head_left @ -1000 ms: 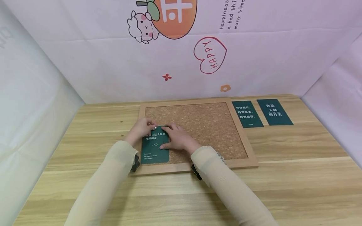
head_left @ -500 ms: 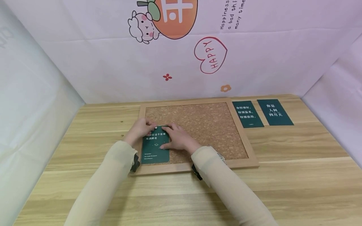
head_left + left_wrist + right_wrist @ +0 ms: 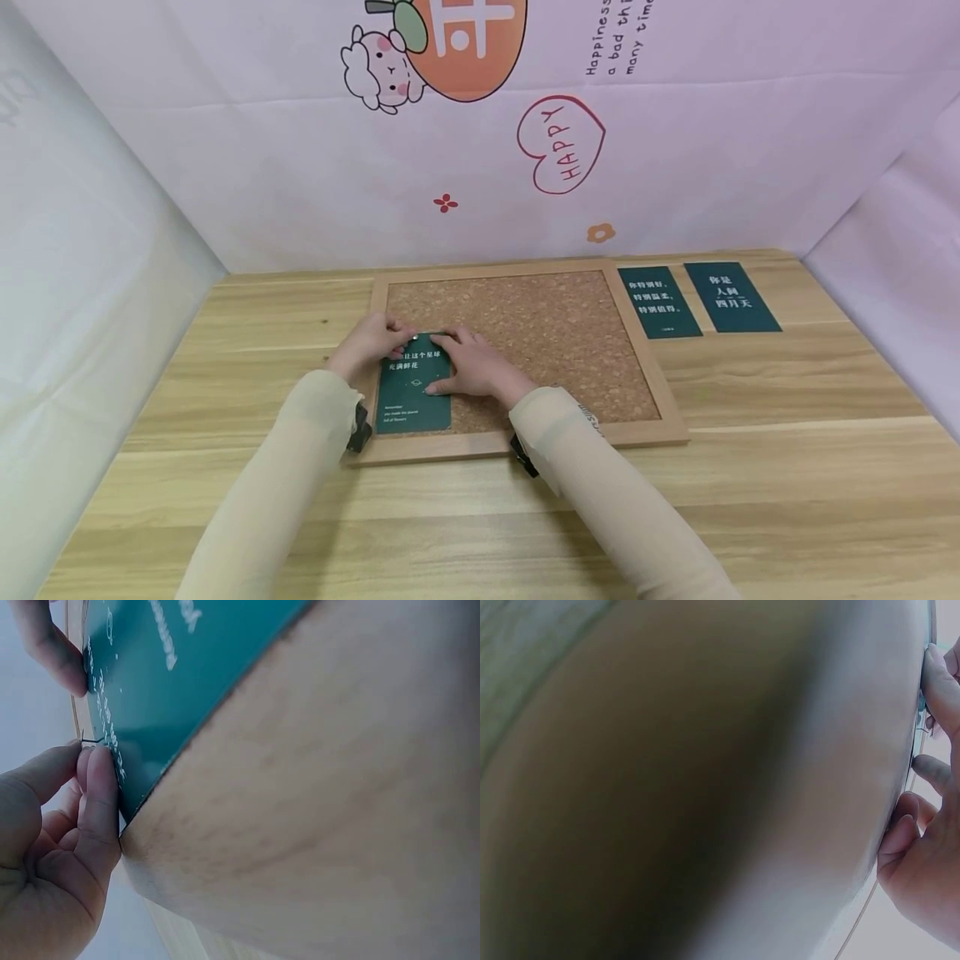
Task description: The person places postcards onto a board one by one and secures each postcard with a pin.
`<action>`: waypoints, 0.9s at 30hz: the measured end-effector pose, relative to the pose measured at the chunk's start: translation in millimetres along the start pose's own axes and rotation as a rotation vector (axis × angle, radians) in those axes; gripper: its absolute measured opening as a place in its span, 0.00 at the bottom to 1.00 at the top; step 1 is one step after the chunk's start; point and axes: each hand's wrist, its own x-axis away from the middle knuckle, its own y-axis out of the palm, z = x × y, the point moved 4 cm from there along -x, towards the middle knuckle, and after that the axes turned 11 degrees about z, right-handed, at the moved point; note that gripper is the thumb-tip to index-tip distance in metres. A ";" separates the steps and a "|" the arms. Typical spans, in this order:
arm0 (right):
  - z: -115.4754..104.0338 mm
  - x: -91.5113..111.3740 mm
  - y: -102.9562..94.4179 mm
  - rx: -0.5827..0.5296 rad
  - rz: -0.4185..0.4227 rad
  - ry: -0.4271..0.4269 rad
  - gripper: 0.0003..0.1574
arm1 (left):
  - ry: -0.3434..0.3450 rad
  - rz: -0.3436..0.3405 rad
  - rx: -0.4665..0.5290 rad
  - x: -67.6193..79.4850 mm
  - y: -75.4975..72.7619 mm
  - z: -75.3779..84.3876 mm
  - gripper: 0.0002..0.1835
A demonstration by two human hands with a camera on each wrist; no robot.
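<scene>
A dark green card with white print lies on the left part of the framed cork board. At the card's upper edge my left hand pinches a small pushpin between thumb and forefinger. In the left wrist view the pin's thin dark shaft points toward the card's surface. My right hand rests spread over the card's right side, its thumb on the printed face and its forefinger by the top right corner. In the right wrist view, my right hand is partly cut off by the frame edge.
Two more green printed cards, a nearer one and a farther one, lie right of the board on the wooden table. A white printed cloth stands behind, with white sides left and right.
Both hands keep their places on the card and pin. Only the head view has shifted very slightly.
</scene>
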 end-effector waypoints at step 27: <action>-0.8 1.1 -1.0 0.019 0.012 -0.006 0.53 | -0.002 -0.009 -0.014 -0.4 0.2 2.2 0.16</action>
